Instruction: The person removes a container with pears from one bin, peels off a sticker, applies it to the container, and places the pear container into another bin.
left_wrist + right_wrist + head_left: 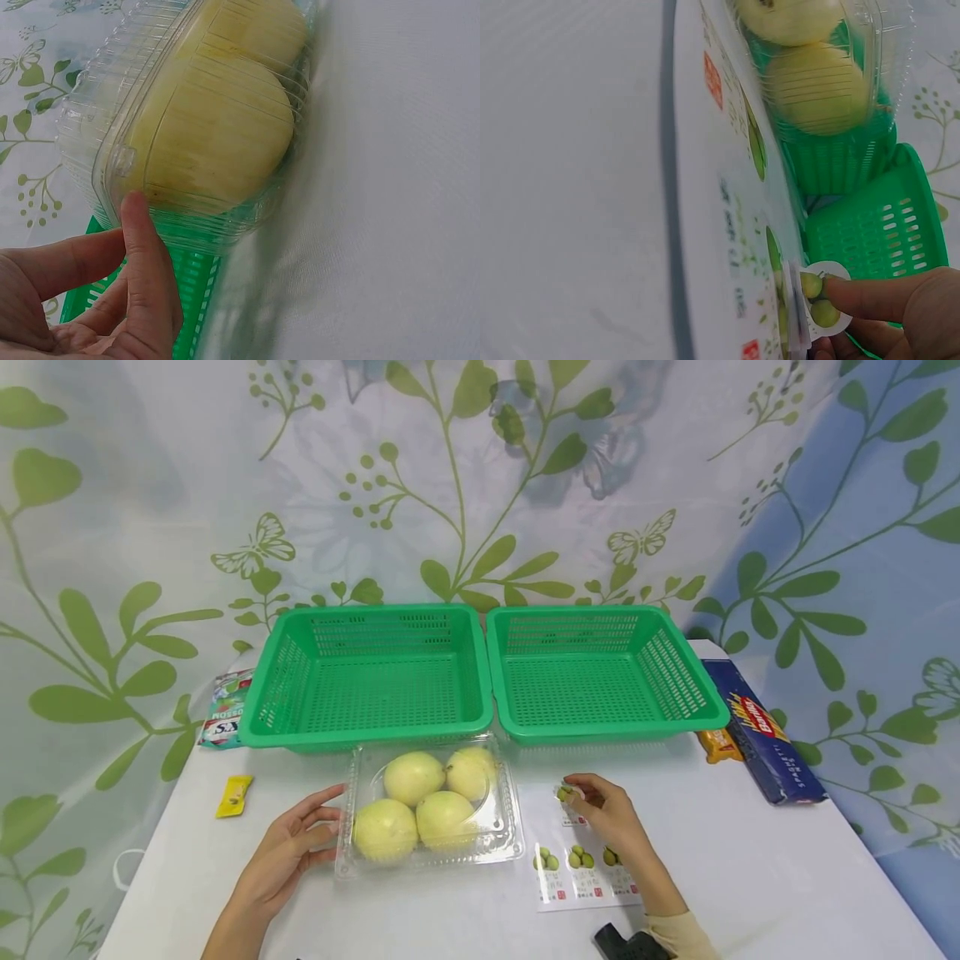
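Observation:
A clear plastic clamshell box (510,827) holds several pale yellow-green, pear-like fruits (414,777). At its left side is my left hand (288,847), fingertips right at the wall and nothing gripped. The left wrist view has a fingertip against the box's lower corner (124,161). Between thumb and fingers, my right hand (611,818) pinches a small white label sticker (815,319) printed with green fruit. Below that hand lies a sheet of matching stickers (562,897), partly covered by the hand and forearm.
Two green plastic baskets (367,735) (607,727) stand side by side behind the box. A yellow packet (235,796) and a teal bag (225,710) lie left. At right are a blue spaghetti box (772,752) and an orange packet (720,746).

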